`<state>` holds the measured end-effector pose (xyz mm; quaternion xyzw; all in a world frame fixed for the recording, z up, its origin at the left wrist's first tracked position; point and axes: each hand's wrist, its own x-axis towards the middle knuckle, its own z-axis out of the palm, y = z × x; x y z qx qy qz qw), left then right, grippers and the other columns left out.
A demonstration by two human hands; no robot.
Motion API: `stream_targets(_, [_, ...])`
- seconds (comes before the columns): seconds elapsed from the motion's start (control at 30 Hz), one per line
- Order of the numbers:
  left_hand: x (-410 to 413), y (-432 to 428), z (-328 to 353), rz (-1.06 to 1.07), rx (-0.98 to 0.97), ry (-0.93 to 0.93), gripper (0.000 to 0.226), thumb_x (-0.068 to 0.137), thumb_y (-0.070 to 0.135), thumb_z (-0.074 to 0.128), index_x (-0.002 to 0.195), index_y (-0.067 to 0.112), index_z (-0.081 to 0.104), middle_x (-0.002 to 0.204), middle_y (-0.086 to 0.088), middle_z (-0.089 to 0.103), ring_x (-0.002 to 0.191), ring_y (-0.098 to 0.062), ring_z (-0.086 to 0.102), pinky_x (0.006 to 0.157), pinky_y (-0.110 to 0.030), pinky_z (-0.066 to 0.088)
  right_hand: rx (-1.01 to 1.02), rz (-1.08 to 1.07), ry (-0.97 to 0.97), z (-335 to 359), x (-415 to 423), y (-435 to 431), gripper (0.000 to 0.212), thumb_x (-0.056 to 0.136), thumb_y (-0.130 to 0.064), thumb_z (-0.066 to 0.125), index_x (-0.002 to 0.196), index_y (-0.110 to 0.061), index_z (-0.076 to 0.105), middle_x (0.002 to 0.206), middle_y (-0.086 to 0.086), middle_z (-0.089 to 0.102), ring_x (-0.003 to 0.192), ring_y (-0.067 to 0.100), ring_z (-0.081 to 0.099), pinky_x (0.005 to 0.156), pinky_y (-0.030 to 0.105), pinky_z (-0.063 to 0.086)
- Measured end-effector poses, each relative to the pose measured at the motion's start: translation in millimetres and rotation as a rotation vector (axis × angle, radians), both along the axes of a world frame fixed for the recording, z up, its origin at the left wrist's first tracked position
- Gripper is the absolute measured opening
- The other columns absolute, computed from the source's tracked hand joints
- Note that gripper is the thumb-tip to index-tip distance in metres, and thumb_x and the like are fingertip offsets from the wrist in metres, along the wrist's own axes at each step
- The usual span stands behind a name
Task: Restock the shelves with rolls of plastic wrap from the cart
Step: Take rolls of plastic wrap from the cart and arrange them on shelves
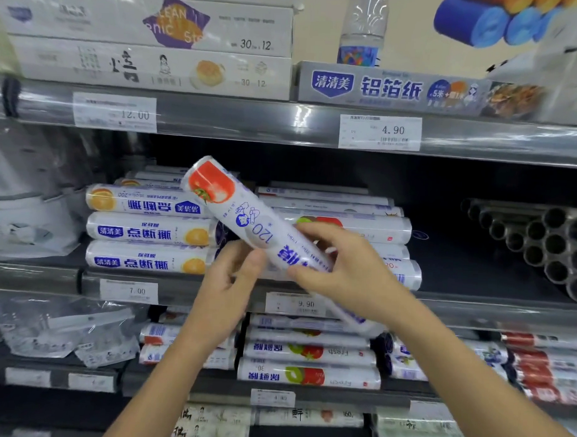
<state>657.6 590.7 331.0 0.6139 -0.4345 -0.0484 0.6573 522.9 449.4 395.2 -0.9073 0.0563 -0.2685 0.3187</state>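
While facing the shelving, held a roll of plastic wrap (257, 222) slantwise in front of the middle shelf (493, 312), tomato-printed end up and to the left, other end down and to the right. Clasped its lower half with the right hand (341, 266), fingers curled over the top, thumb at the underside. Had the left hand (229, 281) just beside the right and below the roll, thumb tip against the wrapper, fingers curled; could not tell whether gripping or merely propping. Saw behind the roll, on that same shelf, a stack of orange-printed rolls (149, 229) to the left and a stack of tomato-and-kiwi rolls (362, 225) to the right, all lying lengthwise. Saw a cluster of bare grey tubes (541, 246) at the shelf's far right, open ends outward, well apart from the stacks. Read 9.90 on a price tag (294, 305) just below the hands. Noted on the upper shelf (218, 117) two white boxes (149, 43) stacked at the left, a foil box (393, 88) at the right, and a water bottle (362, 31) upright above it. Noted more printed rolls (308, 372) on the lower shelf (216, 387), with clear bagged goods (47, 334) to their left.
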Motion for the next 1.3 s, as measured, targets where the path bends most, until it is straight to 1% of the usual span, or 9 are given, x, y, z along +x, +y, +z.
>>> stream_targets(0.13, [28.4, -11.5, -20.5, 0.324, 0.201, -0.688, 0.037, 0.091, 0.048, 0.059, 0.113, 0.020, 0.068, 0.113, 0.008, 0.060, 0.111, -0.008, 0.052, 0.098, -0.022, 0.036, -0.268, -0.113, 0.050, 27.5, 4.8, -35.4, 0.053, 0.077, -0.033, 0.079, 0.128, -0.027, 0.065, 0.109, -0.005, 0.065, 0.099, 0.012, 0.060, 0.089, 0.036, 0.051])
stream_targets(0.23, [33.9, -20.7, -30.7, 0.377, 0.217, -0.862, 0.036, 0.091, 0.043, 0.060, 0.114, 0.017, 0.069, 0.114, 0.002, 0.059, 0.111, -0.019, 0.051, 0.099, -0.026, 0.032, -0.416, -0.145, 0.129, 36.5, 12.6, -58.0, 0.058, 0.077, -0.037, 0.079, 0.132, -0.028, 0.064, 0.117, -0.006, 0.065, 0.106, 0.013, 0.059, 0.094, 0.038, 0.050])
stream_targets(0.53, [36.3, -26.3, -41.0, 0.443, 0.167, -0.867, 0.028, 0.090, 0.028, 0.070, 0.115, 0.015, 0.070, 0.116, -0.003, 0.059, 0.113, -0.024, 0.052, 0.103, -0.026, 0.029, -0.399, -0.141, 0.214, 23.6, 26.8, -80.8, 0.061, 0.081, -0.034, 0.082, 0.138, -0.026, 0.060, 0.130, -0.012, 0.064, 0.112, 0.006, 0.058, 0.097, 0.025, 0.048])
stream_targets(0.63, [34.1, -25.5, -40.8, 0.450, 0.178, -0.870, 0.031, 0.086, 0.019, 0.079, 0.115, 0.014, 0.071, 0.115, -0.004, 0.059, 0.113, -0.024, 0.052, 0.102, -0.028, 0.031, -0.400, -0.141, 0.226, 17.5, 28.4, -83.9, 0.061, 0.083, -0.033, 0.080, 0.139, -0.028, 0.059, 0.134, -0.010, 0.061, 0.118, 0.010, 0.054, 0.102, 0.027, 0.044])
stream_targets(0.8, [33.9, -26.4, -43.5, 0.446, 0.164, -0.850, 0.032, 0.086, 0.020, 0.078, 0.115, 0.013, 0.071, 0.116, -0.005, 0.058, 0.114, -0.023, 0.051, 0.102, -0.031, 0.034, -0.414, -0.139, 0.247, 10.6, 28.0, -88.8, 0.061, 0.085, -0.034, 0.077, 0.142, -0.032, 0.057, 0.137, -0.012, 0.058, 0.125, 0.012, 0.048, 0.104, 0.026, 0.037])
stream_targets(0.93, [32.5, -26.2, -42.6, 0.445, 0.157, -0.837, 0.031, 0.086, 0.021, 0.077, 0.115, 0.013, 0.070, 0.116, -0.003, 0.058, 0.114, -0.022, 0.051, 0.103, -0.031, 0.033, -0.400, -0.146, 0.273, 6.5, 26.5, -92.9, 0.063, 0.085, -0.035, 0.076, 0.144, -0.034, 0.054, 0.138, -0.009, 0.057, 0.129, 0.015, 0.046, 0.110, 0.035, 0.040])
stream_targets(1.07, [33.3, -26.0, -42.6, 0.437, 0.165, -0.816, 0.031, 0.085, 0.019, 0.079, 0.115, 0.014, 0.071, 0.116, -0.003, 0.058, 0.114, -0.022, 0.050, 0.104, -0.025, 0.029, -0.404, -0.158, 0.294, 3.5, 23.9, -89.0, 0.064, 0.090, -0.032, 0.072, 0.149, -0.033, 0.047, 0.141, -0.004, 0.051, 0.131, 0.020, 0.040, 0.114, 0.039, 0.033])
stream_targets(1.17, [33.6, -25.1, -41.7, 0.418, 0.174, -0.792, 0.027, 0.091, 0.028, 0.069, 0.115, 0.016, 0.070, 0.117, -0.001, 0.057, 0.115, -0.020, 0.049, 0.106, -0.021, 0.025, -0.436, -0.168, 0.266, 0.1, 20.4, -84.4, 0.065, 0.091, -0.029, 0.070, 0.150, -0.028, 0.045, 0.140, -0.001, 0.051, 0.130, 0.022, 0.041, 0.114, 0.038, 0.029])
stream_targets(1.3, [26.7, -21.4, -36.8, 0.402, 0.176, -0.769, 0.031, 0.092, 0.031, 0.059, 0.115, 0.014, 0.070, 0.117, 0.000, 0.056, 0.115, -0.019, 0.049, 0.103, -0.029, 0.034, -0.580, -0.234, 0.113, -11.6, 13.1, -74.6, 0.056, 0.086, -0.023, 0.073, 0.140, -0.017, 0.058, 0.134, 0.002, 0.058, 0.124, 0.026, 0.049, 0.106, 0.040, 0.032])
